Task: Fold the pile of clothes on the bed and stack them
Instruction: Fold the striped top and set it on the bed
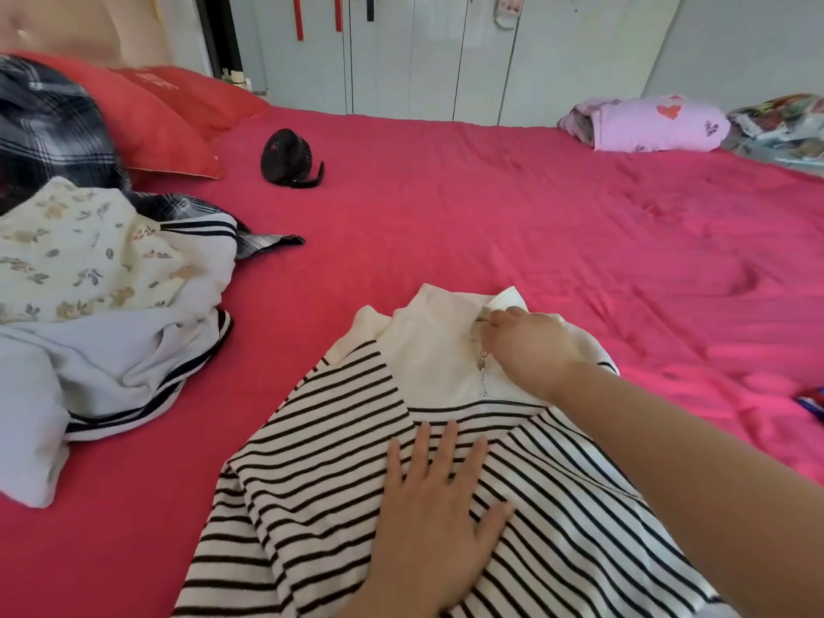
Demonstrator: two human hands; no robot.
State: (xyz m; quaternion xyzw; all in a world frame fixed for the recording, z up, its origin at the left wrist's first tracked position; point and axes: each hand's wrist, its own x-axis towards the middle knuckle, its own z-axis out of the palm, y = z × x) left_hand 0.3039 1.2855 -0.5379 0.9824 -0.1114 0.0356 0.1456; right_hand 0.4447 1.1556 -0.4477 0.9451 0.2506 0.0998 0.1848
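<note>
A black-and-white striped top [312, 483] with a white collar and a short zip lies spread on the red bed [490, 225] in front of me. My left hand [439, 524] presses flat on its striped body, fingers straight and spread. My right hand [526, 345] reaches to the white collar [437, 323] and pinches its edge by the zip. To the left lies the unfolded pile of clothes [98, 305]: a floral cream piece on top, a pale garment with dark stripe trim under it, a dark plaid one behind.
Red pillows [165, 122] lie at the head of the bed, far left. A small black fan [290, 158] sits on the sheet behind the pile. A rolled pink quilt [655, 122] and a patterned bundle [784, 127] lie at the far right. White wardrobe doors stand beyond.
</note>
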